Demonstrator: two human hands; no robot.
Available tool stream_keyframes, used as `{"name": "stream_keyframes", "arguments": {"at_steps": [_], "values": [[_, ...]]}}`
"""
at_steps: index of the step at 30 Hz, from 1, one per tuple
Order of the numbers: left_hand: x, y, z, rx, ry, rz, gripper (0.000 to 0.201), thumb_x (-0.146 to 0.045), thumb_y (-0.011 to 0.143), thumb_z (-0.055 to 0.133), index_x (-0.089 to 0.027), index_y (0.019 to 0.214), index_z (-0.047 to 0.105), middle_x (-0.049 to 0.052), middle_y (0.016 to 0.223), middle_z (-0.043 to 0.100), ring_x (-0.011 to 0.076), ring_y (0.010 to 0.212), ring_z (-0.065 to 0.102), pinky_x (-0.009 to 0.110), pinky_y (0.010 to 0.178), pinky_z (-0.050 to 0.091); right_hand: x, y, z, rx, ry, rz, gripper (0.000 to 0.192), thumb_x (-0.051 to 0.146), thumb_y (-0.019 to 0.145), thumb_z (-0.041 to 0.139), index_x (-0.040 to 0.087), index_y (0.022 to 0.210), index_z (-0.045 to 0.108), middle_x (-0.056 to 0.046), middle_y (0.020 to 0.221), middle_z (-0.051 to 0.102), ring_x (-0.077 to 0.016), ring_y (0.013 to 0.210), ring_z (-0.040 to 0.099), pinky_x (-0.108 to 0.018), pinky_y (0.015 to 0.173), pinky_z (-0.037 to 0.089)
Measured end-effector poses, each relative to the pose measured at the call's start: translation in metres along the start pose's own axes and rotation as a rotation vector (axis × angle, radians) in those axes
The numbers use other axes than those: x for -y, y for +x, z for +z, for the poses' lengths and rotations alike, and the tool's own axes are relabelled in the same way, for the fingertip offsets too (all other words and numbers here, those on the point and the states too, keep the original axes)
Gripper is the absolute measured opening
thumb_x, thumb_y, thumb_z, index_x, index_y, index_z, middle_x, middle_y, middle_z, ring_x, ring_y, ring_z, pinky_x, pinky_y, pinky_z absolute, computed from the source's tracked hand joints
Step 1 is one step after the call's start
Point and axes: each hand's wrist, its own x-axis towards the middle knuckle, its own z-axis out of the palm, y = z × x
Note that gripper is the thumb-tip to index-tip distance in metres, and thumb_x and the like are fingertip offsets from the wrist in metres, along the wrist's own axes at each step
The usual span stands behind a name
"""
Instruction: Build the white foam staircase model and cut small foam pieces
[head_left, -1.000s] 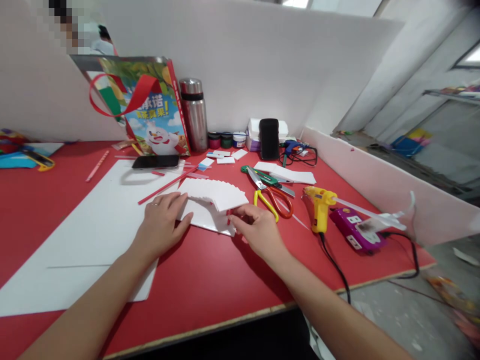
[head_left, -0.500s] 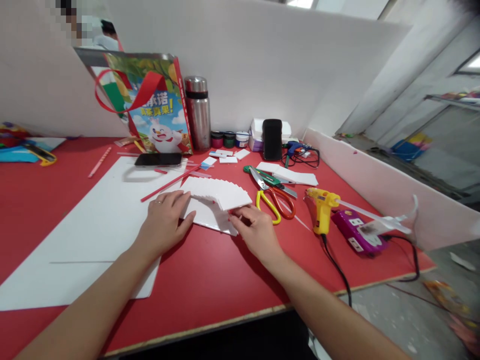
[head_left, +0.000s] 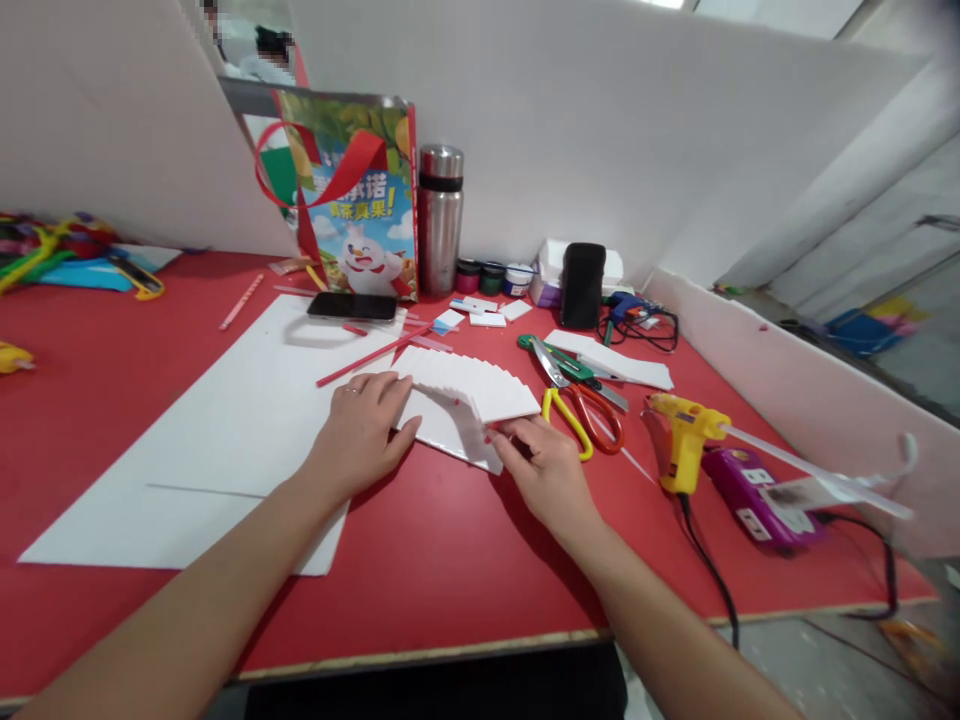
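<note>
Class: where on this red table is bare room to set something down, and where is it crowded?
Free: red table along the near edge, below the white sheet and both forearms. Crowded: around the scissors, glue gun and flask.

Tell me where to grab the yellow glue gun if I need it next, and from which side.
Take the glue gun by its yellow handle, coming from above on the near side. It stands with the handle pointing toward the table edge and the cord trailing off there, while the glue stick juts out to the right over the purple power strip.
</note>
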Motion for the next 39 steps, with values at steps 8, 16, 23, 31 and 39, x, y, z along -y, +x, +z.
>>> {"name": "stream_keyframes", "arguments": {"at_steps": [8, 16, 23, 31, 39], "values": [[-0.009, 0.002, -0.014, -0.183, -0.124, 0.054, 0.048, -0.034, 0.095, 0.056, -0.016, 0.139, 0.052, 0.019, 0.142, 0.052, 0.0389, 0.132, 0.046, 0.059, 0.107, 0.038, 0.004, 0.0, 0.0, -0.003, -0.046, -0.004, 0.016, 0.025, 0.095, 0.058, 0.021, 0.09, 0.073, -0.008, 0.093, 0.07, -0.0204, 0.08, 0.065, -0.03, 0.072, 0.047], [-0.049, 0.02, -0.023, -0.238, -0.357, 0.375, 0.033, -0.013, 0.096, 0.054, -0.019, 0.128, 0.06, 0.015, 0.126, 0.061, 0.0279, 0.117, 0.057, 0.047, 0.099, 0.049, 0.003, 0.001, 0.001, 0.022, -0.058, -0.015, 0.015, 0.025, 0.094, 0.058, 0.021, 0.091, 0.071, -0.005, 0.081, 0.07, -0.0192, 0.073, 0.063, -0.029, 0.069, 0.046], [-0.051, 0.025, -0.017, -0.258, -0.421, 0.371, 0.029, -0.013, 0.096, 0.055, -0.02, 0.122, 0.064, 0.013, 0.118, 0.065, 0.0254, 0.111, 0.059, 0.045, 0.095, 0.051, 0.003, 0.002, 0.001, 0.036, -0.044, -0.034, 0.015, 0.022, 0.094, 0.056, 0.021, 0.093, 0.071, -0.005, 0.084, 0.072, -0.0193, 0.074, 0.064, -0.029, 0.069, 0.047], [-0.053, 0.024, -0.016, -0.262, -0.433, 0.365, 0.032, -0.012, 0.096, 0.055, -0.022, 0.125, 0.063, 0.013, 0.12, 0.064, 0.0254, 0.112, 0.059, 0.045, 0.096, 0.05, 0.007, 0.001, 0.002, 0.064, -0.094, -0.045, 0.016, 0.02, 0.095, 0.053, 0.02, 0.086, 0.066, -0.005, 0.08, 0.066, -0.0188, 0.072, 0.06, -0.028, 0.066, 0.043], [-0.053, 0.022, -0.014, -0.278, -0.448, 0.346, 0.034, -0.011, 0.095, 0.057, -0.021, 0.127, 0.061, 0.013, 0.121, 0.063, 0.0254, 0.114, 0.058, 0.045, 0.098, 0.05, 0.009, -0.002, 0.001, 0.094, -0.217, -0.067, 0.017, 0.022, 0.098, 0.049, 0.017, 0.094, 0.065, -0.007, 0.087, 0.063, -0.0194, 0.074, 0.06, -0.029, 0.067, 0.045]]}}
